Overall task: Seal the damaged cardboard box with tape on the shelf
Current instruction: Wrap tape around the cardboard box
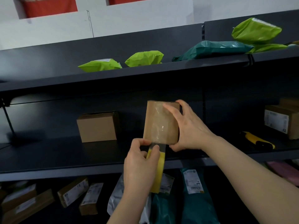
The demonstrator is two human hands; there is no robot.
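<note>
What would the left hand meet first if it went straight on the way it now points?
Probably the lower edge of the cardboard box just above it, held by the right hand. The left hand grips the tape roll; depth is unclear.

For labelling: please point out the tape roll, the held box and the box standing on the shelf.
tape roll [161, 168]: head view, its yellow side.
held box [153, 123]: head view, its taped face.
standing box [97, 129]: head view, its front face.
</note>
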